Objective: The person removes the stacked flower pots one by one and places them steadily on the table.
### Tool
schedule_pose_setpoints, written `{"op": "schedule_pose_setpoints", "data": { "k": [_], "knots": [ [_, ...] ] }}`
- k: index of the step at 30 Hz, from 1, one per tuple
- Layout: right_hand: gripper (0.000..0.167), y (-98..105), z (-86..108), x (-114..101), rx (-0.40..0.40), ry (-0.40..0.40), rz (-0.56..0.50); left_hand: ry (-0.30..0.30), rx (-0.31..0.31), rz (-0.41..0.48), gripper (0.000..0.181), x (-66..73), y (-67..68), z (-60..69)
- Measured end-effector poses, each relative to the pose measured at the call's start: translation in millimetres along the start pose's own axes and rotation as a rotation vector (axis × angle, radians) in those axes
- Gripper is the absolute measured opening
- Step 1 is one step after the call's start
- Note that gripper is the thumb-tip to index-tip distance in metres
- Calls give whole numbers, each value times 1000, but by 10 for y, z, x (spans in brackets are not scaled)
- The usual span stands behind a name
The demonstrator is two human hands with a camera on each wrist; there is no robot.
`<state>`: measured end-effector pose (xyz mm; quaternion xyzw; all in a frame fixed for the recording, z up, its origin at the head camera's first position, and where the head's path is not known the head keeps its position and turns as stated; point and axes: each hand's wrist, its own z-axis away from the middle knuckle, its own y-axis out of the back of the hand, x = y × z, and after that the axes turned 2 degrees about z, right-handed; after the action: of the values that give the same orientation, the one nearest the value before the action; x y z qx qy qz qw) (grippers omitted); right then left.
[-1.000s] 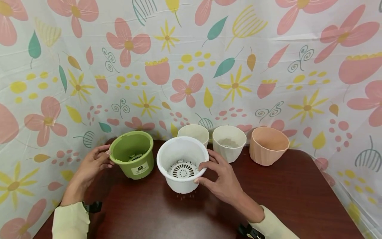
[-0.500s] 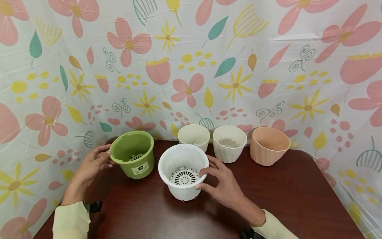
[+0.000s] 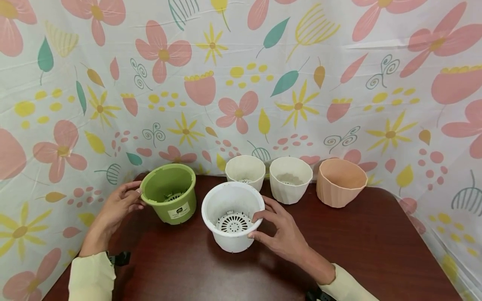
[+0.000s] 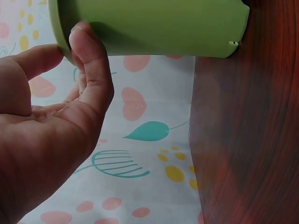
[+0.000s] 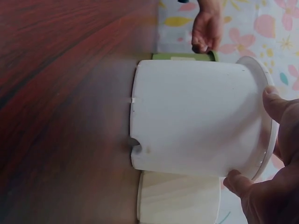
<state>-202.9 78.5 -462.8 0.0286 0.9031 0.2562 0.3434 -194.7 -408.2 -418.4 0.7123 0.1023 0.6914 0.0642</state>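
My left hand [image 3: 121,205] pinches the rim of a green plastic flower pot [image 3: 179,211] at its left side. That pot has a slotted bottom and a white label on its front. In the left wrist view, the thumb [image 4: 86,44] lies against the pot's outer wall, just under the rim. My right hand [image 3: 281,230] grips the right rim of a white flower pot [image 3: 230,240] in the middle, which also has a slotted bottom. The right wrist view shows the white pot's base [image 5: 133,114] at the tabletop, upright, with thumb and fingers at its rim.
Behind stand two cream fluted pots, the left one [image 3: 244,167] partly hidden by the white pot, the other [image 3: 290,188] beside it. A peach fluted pot [image 3: 337,194] is farther right. A floral cloth [image 3: 241,83] hangs behind the dark wooden table [image 3: 361,251].
The white pot has come down and slightly towards me onto the tabletop, my right hand still gripping its rim. The left hand and the green pot have stayed in place.
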Motion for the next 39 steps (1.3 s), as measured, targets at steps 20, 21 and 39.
{"op": "schedule_pose_setpoints", "data": {
  "k": [20, 21, 39],
  "knots": [
    [44, 36, 46, -15, -19, 3, 101, 34, 46, 44, 67, 36, -75, -51],
    [45, 36, 49, -16, -19, 4, 108, 36, 43, 34, 68, 35, -79, -53],
    [52, 105, 90, -38, -16, -31, 144, 65, 54, 34, 69, 20, -88, -44]
  ]
}}
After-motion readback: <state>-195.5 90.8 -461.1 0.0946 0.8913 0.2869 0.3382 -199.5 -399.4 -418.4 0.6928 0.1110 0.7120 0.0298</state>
